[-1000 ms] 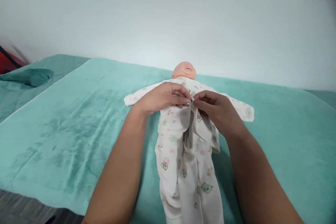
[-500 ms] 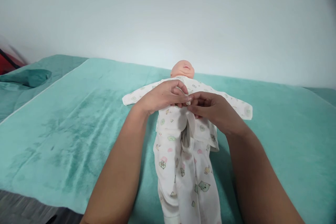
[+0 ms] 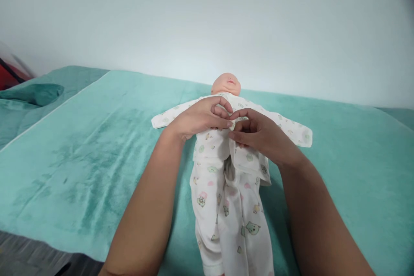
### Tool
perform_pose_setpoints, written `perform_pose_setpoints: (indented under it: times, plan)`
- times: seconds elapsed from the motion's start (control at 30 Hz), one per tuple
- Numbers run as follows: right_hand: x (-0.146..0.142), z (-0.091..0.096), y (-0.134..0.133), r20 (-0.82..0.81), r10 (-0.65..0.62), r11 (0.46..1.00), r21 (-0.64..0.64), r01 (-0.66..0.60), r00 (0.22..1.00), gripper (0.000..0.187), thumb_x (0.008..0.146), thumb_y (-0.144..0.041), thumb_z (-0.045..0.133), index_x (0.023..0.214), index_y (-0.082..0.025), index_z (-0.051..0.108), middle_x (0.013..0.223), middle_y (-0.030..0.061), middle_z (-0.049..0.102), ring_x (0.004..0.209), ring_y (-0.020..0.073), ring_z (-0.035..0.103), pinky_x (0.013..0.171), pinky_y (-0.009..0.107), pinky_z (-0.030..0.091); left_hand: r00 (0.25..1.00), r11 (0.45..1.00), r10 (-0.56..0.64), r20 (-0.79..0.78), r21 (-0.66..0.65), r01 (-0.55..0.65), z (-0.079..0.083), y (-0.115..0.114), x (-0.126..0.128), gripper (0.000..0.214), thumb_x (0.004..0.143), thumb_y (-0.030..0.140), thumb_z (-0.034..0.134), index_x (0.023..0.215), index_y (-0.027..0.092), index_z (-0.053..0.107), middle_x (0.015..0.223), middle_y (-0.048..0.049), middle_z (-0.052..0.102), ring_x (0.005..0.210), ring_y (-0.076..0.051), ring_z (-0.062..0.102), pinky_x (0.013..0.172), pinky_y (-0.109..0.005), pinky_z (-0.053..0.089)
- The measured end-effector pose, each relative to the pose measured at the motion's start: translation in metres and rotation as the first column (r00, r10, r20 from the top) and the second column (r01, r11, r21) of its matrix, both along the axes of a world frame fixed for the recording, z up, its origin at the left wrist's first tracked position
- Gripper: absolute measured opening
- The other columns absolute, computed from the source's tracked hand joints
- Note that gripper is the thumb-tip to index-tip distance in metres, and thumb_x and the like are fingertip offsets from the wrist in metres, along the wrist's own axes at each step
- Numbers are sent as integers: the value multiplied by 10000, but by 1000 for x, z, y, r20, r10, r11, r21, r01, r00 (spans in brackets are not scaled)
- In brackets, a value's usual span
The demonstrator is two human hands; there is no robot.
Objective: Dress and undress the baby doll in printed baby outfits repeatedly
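A baby doll (image 3: pixel 227 84) lies on its back on a teal blanket (image 3: pixel 90 151), head toward the wall. It wears a white printed sleepsuit (image 3: pixel 226 198) whose front flaps hang partly open below the chest. My left hand (image 3: pixel 200 118) and my right hand (image 3: pixel 258 133) meet over the doll's chest. Both pinch the edges of the sleepsuit's front opening, fingertips touching each other. What lies between the fingertips is too small to make out.
The blanket covers a wide bed or table that ends at a plain white wall. A darker teal cushion (image 3: pixel 35 93) and something red (image 3: pixel 8 78) sit at the far left. The surface's front edge shows at bottom left.
Both hands stayed on the doll's chest. The fingers shifted slightly, drawing the two flaps closer together. The view moved a little.
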State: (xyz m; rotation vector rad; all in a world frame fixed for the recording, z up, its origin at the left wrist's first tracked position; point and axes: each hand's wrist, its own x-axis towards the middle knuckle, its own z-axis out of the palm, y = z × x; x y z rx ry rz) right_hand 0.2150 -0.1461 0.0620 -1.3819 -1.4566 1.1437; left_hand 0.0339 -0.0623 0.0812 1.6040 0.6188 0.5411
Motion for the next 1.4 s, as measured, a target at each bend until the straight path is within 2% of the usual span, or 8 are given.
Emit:
perform_pose_setpoints:
  times: [0.37,0.5,0.63,0.73,0.83,1.0,1.23,1.4]
  plan:
    - [3,0,2,-89,27,1000,8,-26,996,390,778,-405,757,1089,-226,606,627,-47,616,548,114,531,509,235,414,1000,1000,19,14,19,-19,0,1,-2,173,739,241,735,872,187,638,686,26,588,657,-105,553,644,-250,440]
    - [2,-5,2,-174,-70,995,62,82,982,259,831,-422,688,976,-216,628,612,-35,620,502,99,497,479,227,366,994,986,108,25,121,-111,-6,-5,4,121,828,292,658,860,183,617,670,24,549,617,-101,515,576,-238,387]
    - [-10,-15,-5,-177,-208,956,173,238,962,166,833,-372,669,863,-217,619,629,-42,591,520,94,465,491,234,346,914,862,392,101,306,-403,-30,-31,7,114,875,304,598,840,197,582,713,24,542,647,-106,478,612,-248,385]
    - [-18,-26,-21,-134,-312,883,325,339,941,115,851,-331,645,857,-217,626,721,-26,604,630,114,518,576,250,400,856,737,499,134,454,-501,-56,-61,-8,88,898,260,553,845,200,591,808,-4,589,745,-131,514,697,-274,413]
    - [-22,-39,-47,22,-266,853,472,225,964,87,880,-310,622,888,-223,631,868,10,636,791,154,583,718,299,463,836,654,499,227,535,-535,-81,-90,-32,148,844,119,530,924,203,622,982,-46,621,919,-168,564,771,-298,439]
    - [-29,-54,-78,404,-233,814,579,-50,885,284,859,-285,663,1140,-257,629,1175,73,620,1128,251,565,971,422,444,818,599,545,186,596,-535,-108,-115,-56,388,789,7,476,1074,222,629,1127,-61,586,1058,-183,570,856,-320,470]
    - [-51,-47,-64,633,-465,800,600,-12,619,176,873,-191,557,996,-229,677,989,55,658,870,223,611,751,363,440,745,552,661,91,614,-564,-114,-115,-50,197,861,89,505,979,209,607,940,-28,640,903,-172,605,816,-308,481]
    - [-47,-52,-66,519,-454,749,662,-6,724,131,868,-160,555,889,-219,670,919,39,648,873,204,601,785,353,444,713,519,674,194,564,-643,-109,-122,-52,142,832,96,520,893,199,597,874,-9,625,791,-142,578,758,-275,468]
